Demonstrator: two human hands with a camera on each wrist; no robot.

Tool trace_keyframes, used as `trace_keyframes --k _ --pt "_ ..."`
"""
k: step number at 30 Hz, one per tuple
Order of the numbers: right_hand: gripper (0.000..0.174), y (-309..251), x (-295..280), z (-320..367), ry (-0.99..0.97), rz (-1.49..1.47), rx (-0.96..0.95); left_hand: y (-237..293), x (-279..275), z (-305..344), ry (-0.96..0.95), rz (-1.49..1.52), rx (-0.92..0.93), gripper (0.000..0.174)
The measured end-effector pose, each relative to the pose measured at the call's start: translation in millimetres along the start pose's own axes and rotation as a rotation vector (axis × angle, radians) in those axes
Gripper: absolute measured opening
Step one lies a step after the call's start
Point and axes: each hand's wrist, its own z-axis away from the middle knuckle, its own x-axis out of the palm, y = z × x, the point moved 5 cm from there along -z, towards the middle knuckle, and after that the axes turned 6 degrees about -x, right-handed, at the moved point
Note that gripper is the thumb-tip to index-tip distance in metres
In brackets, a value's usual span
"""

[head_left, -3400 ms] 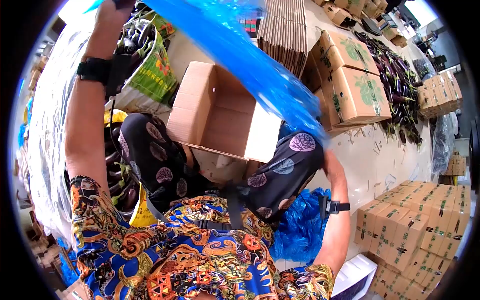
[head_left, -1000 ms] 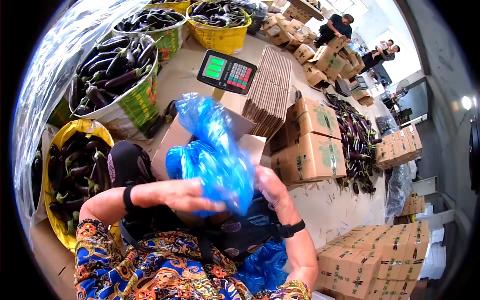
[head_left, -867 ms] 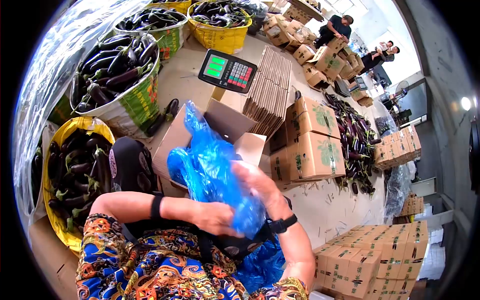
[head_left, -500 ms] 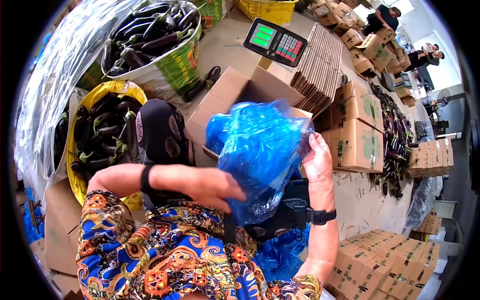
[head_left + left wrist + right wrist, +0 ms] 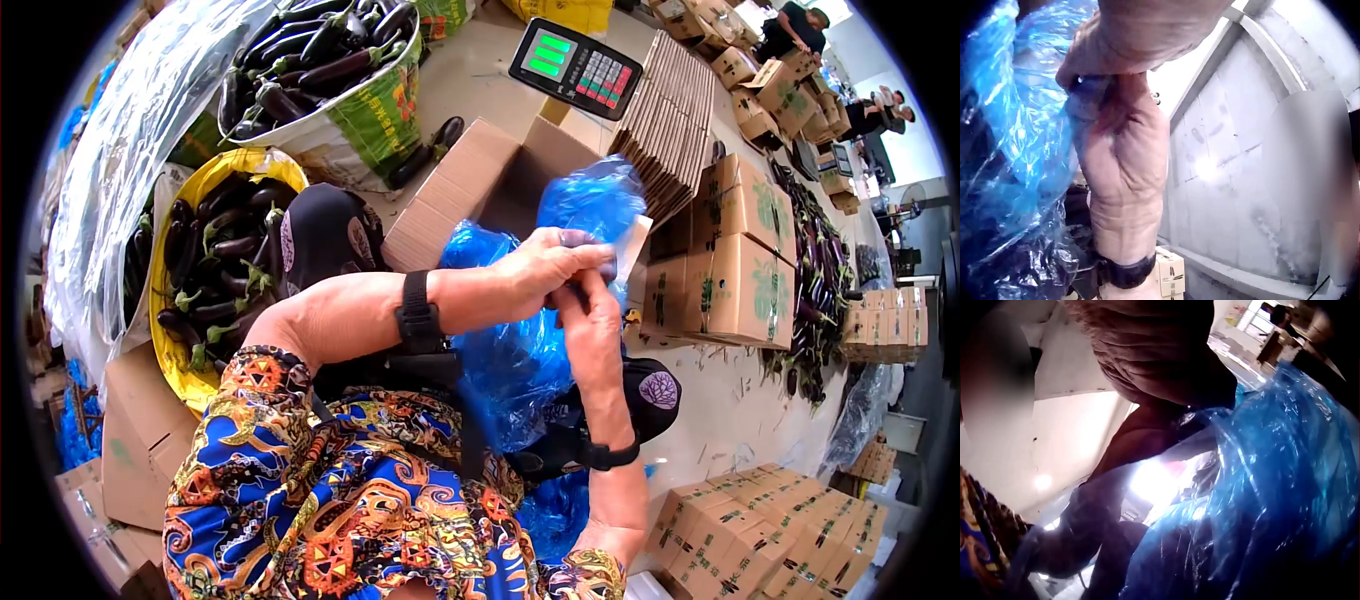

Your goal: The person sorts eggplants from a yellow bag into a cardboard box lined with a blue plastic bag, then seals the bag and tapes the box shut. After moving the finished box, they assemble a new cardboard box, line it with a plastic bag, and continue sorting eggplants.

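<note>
A thin blue plastic bag (image 5: 515, 370) hangs crumpled over my lap and the mouth of an open cardboard box (image 5: 455, 190). My left hand (image 5: 555, 268) reaches across and pinches the bag's gathered edge between thumb and fingers. Just below it, my right hand (image 5: 592, 330) pinches the same edge, the two hands meeting at the fingertips. In the left wrist view, the blue film (image 5: 1016, 131) falls beside my right hand (image 5: 1125, 150). Through the right wrist view, the sheer bag (image 5: 1260, 487) spreads under the hands. Much of the box's inside is hidden by the bag.
A yellow sack (image 5: 165, 335) and a white-green sack (image 5: 365, 125), both full of eggplants, stand at left. Beyond the box are a scale display (image 5: 575, 68) and flattened cartons (image 5: 660, 120). Packed cartons (image 5: 730, 285) and an eggplant pile (image 5: 808, 260) lie right.
The bag was swung through the air, then lowered over the box and lap. My left hand has moved up and right from low beside the bag to meet my right hand at its edge.
</note>
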Motion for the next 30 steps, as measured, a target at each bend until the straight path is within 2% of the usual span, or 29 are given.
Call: trace_keyframes --k 1,2,4,6,8,9,10,12,15,16,19,20,22,24,25,26,27,30 --pt "0.025 -16 -1 3 -0.038 0.031 -0.007 12 -5 2 -0.004 -0.201 0.165 0.039" --pt "0.02 -19 -10 9 -0.031 0.087 0.097 15 -13 0 0.044 -0.137 0.136 0.028" --pt "0.027 -20 -42 8 0.186 0.212 -0.123 25 -27 -2 0.144 -0.003 0.088 0.009" --pt "0.044 -16 -71 -11 0.354 0.265 -0.05 28 -48 -12 0.134 -0.03 0.156 0.012" --pt "0.072 1 -90 -42 0.347 0.36 0.024 47 -34 2 0.077 -0.03 0.156 0.011" --pt "0.089 24 -94 -60 0.305 0.26 0.157 56 -27 9 0.027 -0.072 0.177 0.012" --pt "0.088 59 -102 -82 0.343 0.429 0.181 62 -21 13 -0.024 -0.116 0.196 0.013" --pt "0.065 77 -79 -100 0.125 -0.16 0.342 70 -19 16 -0.065 -0.162 0.177 0.017" --pt "0.034 111 -62 -114 0.107 -0.46 0.282 84 -31 22 -0.083 -0.216 0.159 0.019" --pt "0.033 110 -64 -114 0.132 -0.545 0.288 90 -38 24 -0.078 -0.231 0.151 0.02" --pt "0.025 97 -79 -112 0.239 -0.819 0.266 126 -70 38 0.138 -0.317 0.156 0.018" --pt "0.022 91 -95 -110 0.258 -0.816 0.151 140 -86 41 0.186 -0.373 0.165 0.018" --pt "0.022 78 -117 -102 0.338 -0.837 0.161 161 -112 35 0.213 -0.432 0.154 0.02" --pt "0.019 101 -147 -101 0.262 -0.846 0.106 180 -135 21 0.156 -0.499 0.179 0.019" --pt "0.014 82 -144 -92 0.381 -0.794 0.197 188 -146 12 0.156 -0.522 0.188 0.021" --pt "0.011 90 -147 -94 0.285 -0.842 0.165 193 -156 4 0.156 -0.545 0.193 0.022" --pt "0.011 98 -151 -95 0.317 -0.824 0.213 198 -155 2 0.254 -0.621 0.177 0.026" --pt "0.018 114 -161 -91 0.463 -0.667 0.32 206 -185 -35 0.213 -0.722 0.279 0.029"
